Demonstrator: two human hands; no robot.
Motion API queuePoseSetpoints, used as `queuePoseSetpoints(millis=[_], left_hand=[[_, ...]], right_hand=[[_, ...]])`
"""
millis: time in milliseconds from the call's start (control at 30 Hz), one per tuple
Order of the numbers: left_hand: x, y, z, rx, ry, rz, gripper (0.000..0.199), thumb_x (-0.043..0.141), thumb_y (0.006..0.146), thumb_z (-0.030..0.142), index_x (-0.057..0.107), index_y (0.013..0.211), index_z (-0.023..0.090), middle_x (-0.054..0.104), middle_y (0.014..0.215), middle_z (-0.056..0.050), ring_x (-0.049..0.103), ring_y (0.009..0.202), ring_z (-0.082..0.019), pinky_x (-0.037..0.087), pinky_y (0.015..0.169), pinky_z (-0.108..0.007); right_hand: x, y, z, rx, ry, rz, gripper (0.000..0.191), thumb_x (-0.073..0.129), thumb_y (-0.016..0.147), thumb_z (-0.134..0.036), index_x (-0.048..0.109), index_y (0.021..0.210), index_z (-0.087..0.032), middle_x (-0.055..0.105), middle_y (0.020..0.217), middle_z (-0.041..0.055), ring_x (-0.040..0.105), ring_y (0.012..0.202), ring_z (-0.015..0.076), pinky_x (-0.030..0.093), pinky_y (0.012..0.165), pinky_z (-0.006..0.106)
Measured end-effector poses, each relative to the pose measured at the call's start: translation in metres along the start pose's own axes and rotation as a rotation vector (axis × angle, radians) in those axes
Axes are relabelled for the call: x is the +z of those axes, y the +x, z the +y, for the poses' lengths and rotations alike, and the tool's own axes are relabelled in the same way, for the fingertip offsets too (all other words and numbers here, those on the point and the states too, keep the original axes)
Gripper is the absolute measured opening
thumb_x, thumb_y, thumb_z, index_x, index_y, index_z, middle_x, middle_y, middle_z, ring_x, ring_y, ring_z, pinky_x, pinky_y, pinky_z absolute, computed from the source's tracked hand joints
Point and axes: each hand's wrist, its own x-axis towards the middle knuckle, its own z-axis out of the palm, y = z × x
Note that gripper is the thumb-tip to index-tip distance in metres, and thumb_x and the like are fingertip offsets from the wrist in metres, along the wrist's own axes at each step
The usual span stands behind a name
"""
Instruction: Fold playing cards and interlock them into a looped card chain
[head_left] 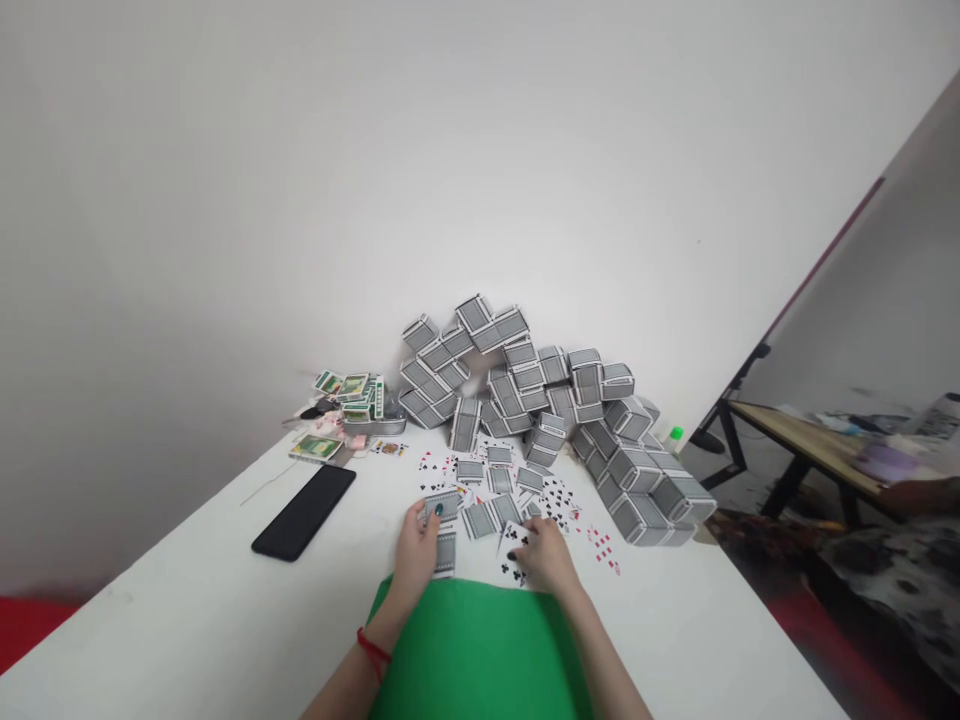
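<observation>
With thumb on top, my left hand grips a grey-backed playing card; whether more cards lie beneath it I cannot tell. Another face-down card lies just under that hand. My right hand has its fingers closed at the edge of a face-up club card, low over the table. Between and beyond the hands spread loose cards, some showing grey backs, others showing faces. Red-suit cards lie to the right of my right hand.
Folded grey-backed cards form blocks stacked into a structure against the wall, reaching down the right side. A black phone lies at left, with green card boxes behind it. The white table ends at right, near another desk.
</observation>
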Motion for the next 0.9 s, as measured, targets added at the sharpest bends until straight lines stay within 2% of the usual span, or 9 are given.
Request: queuePoseSetpoints(millis=[67,167,267,333,500,600,700,800,900], left_hand=[[0.001,-0.003,0.004,0.023,0.046,0.001,0.034,0.063,0.065,0.033,0.058,0.093,0.015,0.066,0.076,-0.006,0.062,0.076,-0.022,0.047,0.068,-0.032],[0.002,-0.008,0.012,0.037,0.095,-0.004,0.027,0.063,0.064,0.034,0.06,0.083,0.015,0.065,0.068,-0.005,0.061,0.067,-0.021,0.045,0.061,-0.03],[0.001,-0.01,0.018,0.027,0.139,0.037,0.024,0.063,0.064,0.036,0.059,0.076,0.016,0.062,0.058,-0.001,0.057,0.056,-0.02,0.041,0.055,-0.028],[0.0,-0.009,0.018,0.038,0.18,0.066,0.023,0.063,0.064,0.037,0.058,0.074,0.017,0.06,0.055,0.0,0.055,0.054,-0.019,0.04,0.054,-0.027],[-0.004,0.0,0.005,0.096,0.255,0.152,0.02,0.057,0.069,0.036,0.055,0.08,0.018,0.06,0.066,-0.001,0.057,0.065,-0.02,0.041,0.062,-0.03],[-0.006,0.006,-0.005,0.041,0.153,0.226,0.024,0.057,0.07,0.035,0.053,0.085,0.018,0.061,0.072,-0.003,0.058,0.071,-0.021,0.043,0.067,-0.033],[-0.006,0.009,-0.01,-0.021,0.015,0.268,0.022,0.057,0.07,0.034,0.053,0.083,0.017,0.063,0.073,-0.005,0.06,0.074,-0.021,0.046,0.069,-0.034],[-0.005,0.009,-0.008,-0.089,-0.176,0.242,0.022,0.056,0.071,0.035,0.056,0.079,0.014,0.065,0.07,-0.006,0.062,0.073,-0.021,0.048,0.068,-0.034],[-0.005,0.009,-0.006,-0.119,-0.304,0.229,0.026,0.055,0.071,0.037,0.058,0.077,0.012,0.065,0.068,-0.006,0.063,0.069,-0.02,0.049,0.067,-0.034]], right_hand=[[-0.005,-0.003,-0.003,0.001,0.222,-0.004,0.017,0.067,0.058,-0.029,0.059,0.067,-0.017,0.061,0.066,0.0036,0.059,0.063,0.0199,0.046,0.06,0.03],[-0.014,-0.012,-0.017,0.05,0.673,-0.144,0.032,0.06,0.066,-0.046,0.061,0.075,-0.015,0.057,0.045,-0.0003,0.054,0.042,0.0172,0.044,0.044,0.029],[-0.019,-0.026,-0.036,0.077,1.037,-0.236,0.039,0.065,0.063,-0.051,0.06,0.076,-0.014,0.067,0.065,0.0077,0.064,0.063,0.0215,0.051,0.06,0.034],[-0.018,-0.035,-0.047,0.102,1.136,-0.298,0.041,0.064,0.064,-0.052,0.061,0.074,-0.012,0.068,0.071,0.0122,0.066,0.073,0.0234,0.052,0.067,0.036],[-0.012,-0.05,-0.058,0.111,1.152,-0.397,0.029,0.072,0.06,-0.035,0.065,0.076,-0.011,0.066,0.095,0.0136,0.064,0.085,0.0231,0.048,0.08,0.035],[-0.006,-0.054,-0.059,0.076,1.091,-0.342,0.043,0.074,0.055,-0.025,0.062,0.096,-0.016,0.064,0.104,0.0077,0.063,0.083,0.0214,0.049,0.074,0.033],[0.004,-0.055,-0.058,0.075,1.02,-0.263,0.057,0.075,0.051,-0.026,0.058,0.104,-0.018,0.067,0.093,0.0053,0.063,0.069,0.0197,0.05,0.062,0.03],[0.014,-0.059,-0.057,0.064,0.95,-0.249,0.04,0.072,0.055,-0.039,0.063,0.085,-0.014,0.068,0.071,0.0055,0.062,0.057,0.0199,0.048,0.053,0.028],[0.021,-0.067,-0.06,0.01,0.835,-0.267,0.038,0.064,0.062,-0.049,0.062,0.075,-0.014,0.067,0.06,0.0053,0.06,0.052,0.0193,0.046,0.05,0.028]])
